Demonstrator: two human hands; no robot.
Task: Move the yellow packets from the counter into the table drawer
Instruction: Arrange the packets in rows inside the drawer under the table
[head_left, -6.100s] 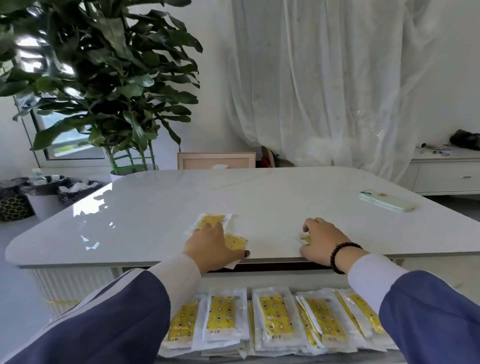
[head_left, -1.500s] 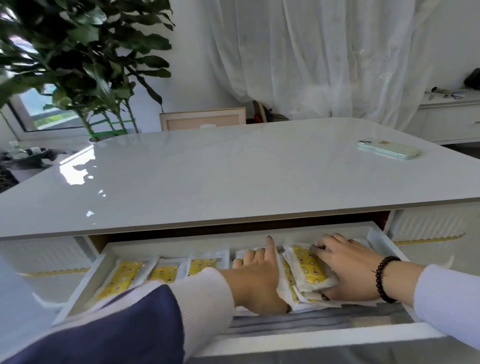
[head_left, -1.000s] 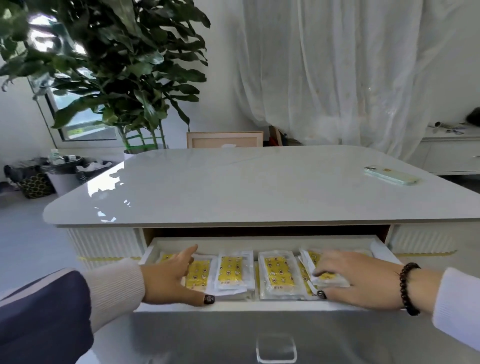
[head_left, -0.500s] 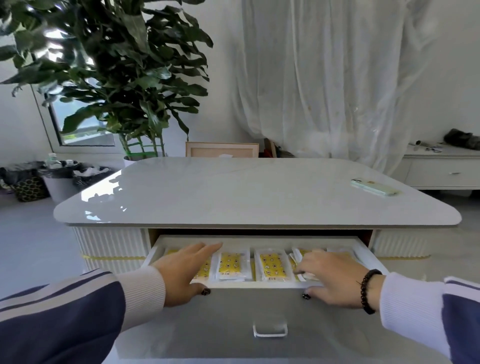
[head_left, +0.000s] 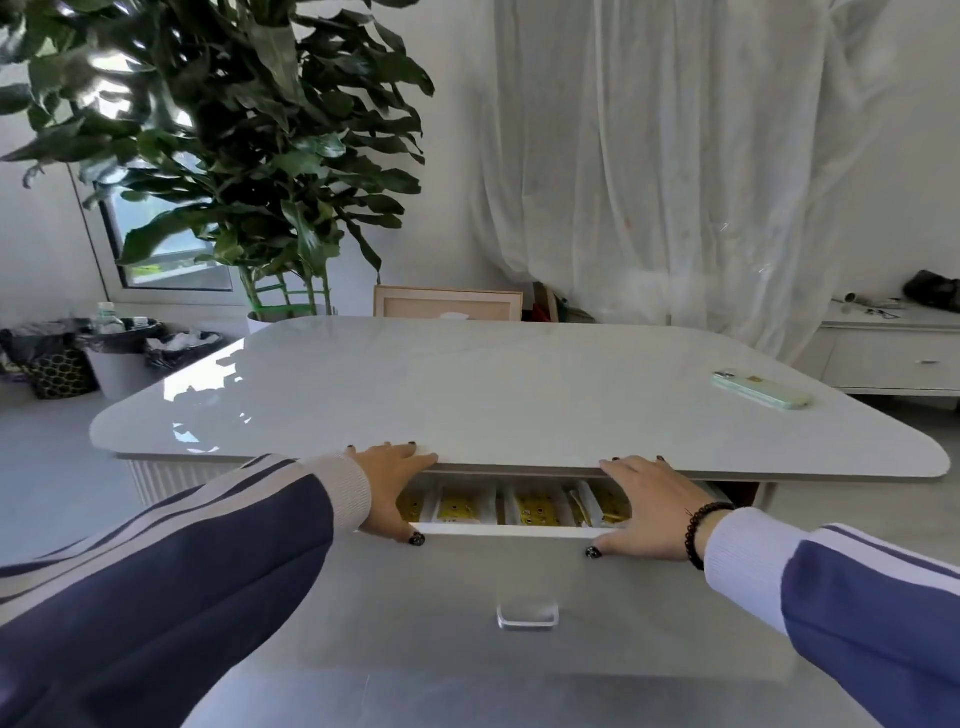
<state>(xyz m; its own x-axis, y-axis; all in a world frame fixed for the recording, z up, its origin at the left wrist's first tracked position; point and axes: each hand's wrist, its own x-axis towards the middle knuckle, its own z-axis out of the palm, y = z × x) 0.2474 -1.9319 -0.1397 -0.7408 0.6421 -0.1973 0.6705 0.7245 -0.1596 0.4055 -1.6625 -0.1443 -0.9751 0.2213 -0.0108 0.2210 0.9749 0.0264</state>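
Fingers (head_left: 395, 452) of both hands flat, spread, gripping nothing — left hand (head_left: 392, 488) and right hand (head_left: 647, 506) press the drawer (head_left: 519, 571) front, barely open under the desk (head_left: 493, 384); yellow packets (head_left: 535, 506) lie inside.

White desk (head_left: 467, 395) with a glossy top and rounded corners, seen from its near edge. A pale green phone (head_left: 759, 389) lies flat on the top near the far right corner, the only object resting on that surface. Below the near edge, a drawer (head_left: 524, 571) with a clear handle (head_left: 527, 617) stands slightly open; through the gap, yellow packets (head_left: 532, 508) lie side by side in a row on the drawer floor. The desk base at left is ribbed white.
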